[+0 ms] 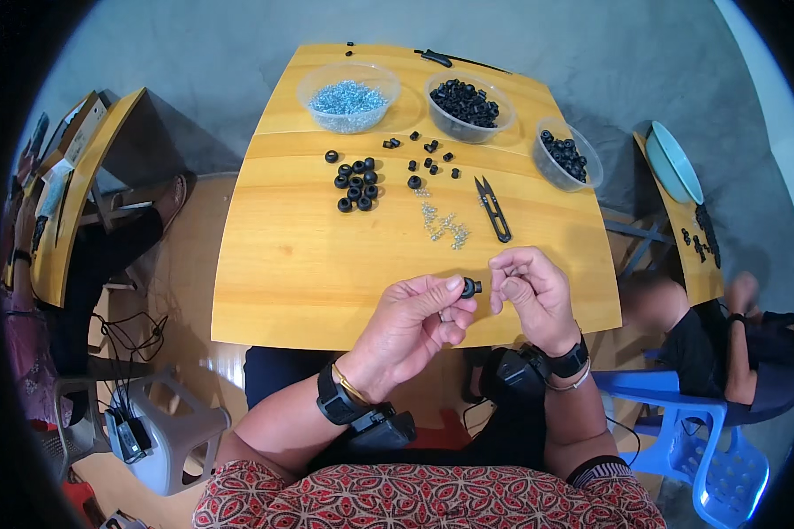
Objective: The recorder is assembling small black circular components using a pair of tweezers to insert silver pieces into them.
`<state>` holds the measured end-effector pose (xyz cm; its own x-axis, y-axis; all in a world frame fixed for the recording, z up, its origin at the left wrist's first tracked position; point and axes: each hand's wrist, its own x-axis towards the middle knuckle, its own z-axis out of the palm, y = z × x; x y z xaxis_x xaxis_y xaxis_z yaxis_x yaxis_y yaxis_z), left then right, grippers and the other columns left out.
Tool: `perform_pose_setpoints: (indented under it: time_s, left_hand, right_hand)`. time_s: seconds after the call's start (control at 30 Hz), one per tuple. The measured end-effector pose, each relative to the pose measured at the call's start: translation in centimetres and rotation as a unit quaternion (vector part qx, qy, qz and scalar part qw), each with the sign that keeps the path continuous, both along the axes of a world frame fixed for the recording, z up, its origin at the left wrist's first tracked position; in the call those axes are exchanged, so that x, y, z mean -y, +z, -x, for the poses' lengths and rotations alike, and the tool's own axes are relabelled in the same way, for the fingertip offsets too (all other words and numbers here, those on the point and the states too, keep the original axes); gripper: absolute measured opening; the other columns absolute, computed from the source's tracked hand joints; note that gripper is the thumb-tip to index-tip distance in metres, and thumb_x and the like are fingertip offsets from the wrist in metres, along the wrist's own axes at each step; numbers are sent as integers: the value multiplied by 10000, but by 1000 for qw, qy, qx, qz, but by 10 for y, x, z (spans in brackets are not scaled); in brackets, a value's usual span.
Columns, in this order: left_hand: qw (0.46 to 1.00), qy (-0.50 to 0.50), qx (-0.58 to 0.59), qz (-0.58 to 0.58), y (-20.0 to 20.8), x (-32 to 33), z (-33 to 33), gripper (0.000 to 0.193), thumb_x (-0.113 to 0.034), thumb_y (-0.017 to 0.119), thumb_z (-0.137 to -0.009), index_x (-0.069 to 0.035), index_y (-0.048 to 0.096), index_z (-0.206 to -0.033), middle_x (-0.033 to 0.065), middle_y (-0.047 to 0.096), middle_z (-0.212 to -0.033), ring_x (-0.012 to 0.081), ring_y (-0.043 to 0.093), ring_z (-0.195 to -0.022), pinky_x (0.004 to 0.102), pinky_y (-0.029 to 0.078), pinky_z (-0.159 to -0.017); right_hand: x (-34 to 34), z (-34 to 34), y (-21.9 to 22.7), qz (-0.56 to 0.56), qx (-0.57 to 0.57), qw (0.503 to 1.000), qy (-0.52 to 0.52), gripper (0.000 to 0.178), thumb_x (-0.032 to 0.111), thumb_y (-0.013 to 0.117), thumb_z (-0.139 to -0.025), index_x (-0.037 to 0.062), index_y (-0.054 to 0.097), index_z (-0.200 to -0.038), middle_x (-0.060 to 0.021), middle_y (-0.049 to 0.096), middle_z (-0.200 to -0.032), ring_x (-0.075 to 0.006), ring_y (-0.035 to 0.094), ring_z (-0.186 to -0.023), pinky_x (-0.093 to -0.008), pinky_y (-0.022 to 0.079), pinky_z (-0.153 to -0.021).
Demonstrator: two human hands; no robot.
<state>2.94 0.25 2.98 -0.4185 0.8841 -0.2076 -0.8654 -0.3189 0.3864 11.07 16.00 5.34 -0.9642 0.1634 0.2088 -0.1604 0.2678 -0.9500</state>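
Observation:
Between thumb and fingertips, my left hand (401, 322) holds a black cord lock (469, 288), a round body with a small plug sticking out of its right side. My right hand (538, 298) is just to the right, apart from it, thumb and fingers closed together; whatever they hold is too small to make out. Beyond my hands lie a loose pile of tiny silvery springs (432, 220) and black thread snips (498, 219). Farther left is a cluster of round black bodies (355, 183), with several small black plugs (430, 162) scattered beyond the springs.
At the table's (273, 291) far side stand a clear bowl of springs (311, 95), a bowl of black plugs (466, 101) and a bowl of round bodies (580, 183). A black-handled tool (436, 58) lies behind them. People sit at side tables; a blue chair (670, 414) is at right.

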Motion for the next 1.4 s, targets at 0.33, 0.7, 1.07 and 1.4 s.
perform_pose_setpoints:
  time_s: [0.33,0.7,1.07,1.4]
  left_hand:
    - [996,-43,-67,34,2,0,0,179,-181,510,-832,-7,537,-867,62,567,-719,123,534,-597,219,430,-492]
    - [999,-16,-38,28,-16,-1,13,181,-175,495,-840,-5,534,-889,66,567,-737,126,528,-605,228,438,-517]
    - [1000,-27,-11,-9,-21,-1,20,180,-154,480,-847,5,535,-909,80,578,-749,132,544,-614,241,470,-538]
    - [998,-52,-8,-36,-27,2,20,197,-151,468,-853,24,532,-918,107,588,-764,149,572,-631,256,500,-541]
  right_hand:
    - [22,-11,17,-129,6,990,-51,161,38,554,-758,13,526,-915,-73,548,-713,-149,535,-618,-249,425,-573]
    - [-92,22,85,-544,-20,791,-278,356,180,620,-719,-17,477,-978,-105,525,-581,-248,517,-525,-324,402,-483]
    - [-78,126,31,-410,86,907,-37,127,89,543,-741,12,543,-843,-170,582,-757,-304,569,-742,-353,440,-644]
    - [-76,176,-10,-538,119,834,29,134,87,546,-741,10,526,-849,-181,563,-778,-347,532,-768,-377,429,-665]
